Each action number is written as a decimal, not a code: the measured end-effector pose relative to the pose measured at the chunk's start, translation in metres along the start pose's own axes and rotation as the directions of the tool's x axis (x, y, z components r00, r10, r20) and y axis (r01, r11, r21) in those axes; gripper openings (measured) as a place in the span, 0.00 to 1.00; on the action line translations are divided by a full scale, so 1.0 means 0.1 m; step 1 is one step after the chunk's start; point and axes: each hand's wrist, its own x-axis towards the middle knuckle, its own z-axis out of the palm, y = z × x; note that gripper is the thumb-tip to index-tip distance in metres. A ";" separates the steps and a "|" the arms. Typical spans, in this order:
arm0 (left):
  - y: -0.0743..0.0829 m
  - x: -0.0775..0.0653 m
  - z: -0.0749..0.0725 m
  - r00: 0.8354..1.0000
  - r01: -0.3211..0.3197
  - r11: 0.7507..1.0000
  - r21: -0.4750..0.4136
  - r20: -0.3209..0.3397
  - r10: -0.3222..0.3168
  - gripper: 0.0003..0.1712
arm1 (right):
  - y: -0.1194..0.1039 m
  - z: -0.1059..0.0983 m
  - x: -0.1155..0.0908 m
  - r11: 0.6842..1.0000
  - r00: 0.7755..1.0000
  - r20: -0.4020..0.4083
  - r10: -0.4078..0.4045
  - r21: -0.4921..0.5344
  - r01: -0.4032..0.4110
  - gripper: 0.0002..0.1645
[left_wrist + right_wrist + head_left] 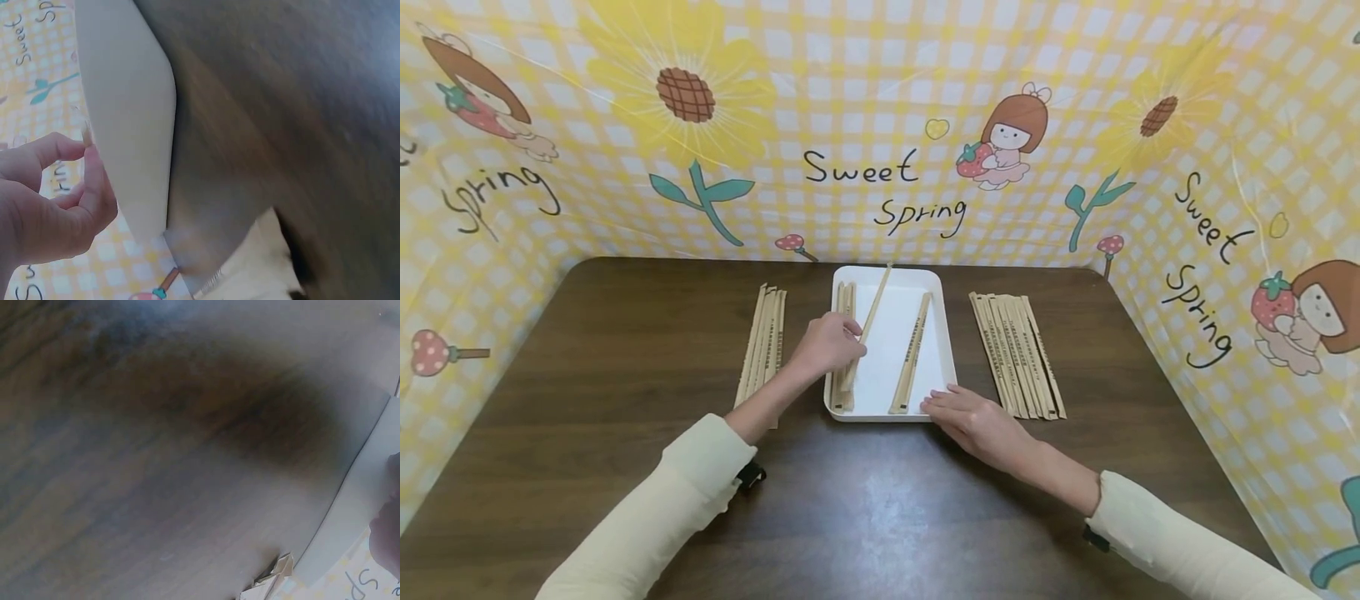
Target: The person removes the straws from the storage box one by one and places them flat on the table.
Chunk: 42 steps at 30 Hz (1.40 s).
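My left hand (831, 342) pinches a long thin brown paper packet (877, 302) between thumb and fingertips, over the left side of a white tray (887, 417). The packet is tilted, its far end over the tray's back rim. In the left wrist view only a short tip of this packet (87, 134) shows at the fingertips. Several similar packets (842, 400) lie along the tray's left wall, partly hidden by the hand. More packets (912, 354) lie right of the tray's middle. My right hand (981, 425) rests at the tray's front right corner, fingers extended over the rim.
On the dark wooden table (880, 517), a row of several printed paper packets (1017, 354) lies right of the tray. Another group (763, 350) lies to its left, partly under the left forearm. A yellow checked cloth (865, 83) surrounds the table's back and sides.
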 end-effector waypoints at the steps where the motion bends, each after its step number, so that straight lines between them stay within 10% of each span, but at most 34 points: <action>1: -0.01 -0.01 -0.03 1.000 -0.002 1.000 -0.011 -0.005 0.002 0.17 | 0.00 0.00 0.00 1.000 1.000 -0.001 -0.001 -0.001 0.001 0.23; 42: -0.93 -0.41 -0.72 0.979 0.169 0.984 -0.056 -0.107 -0.174 0.20 | 0.00 0.01 0.00 1.000 1.000 -0.002 0.004 0.011 -0.004 0.24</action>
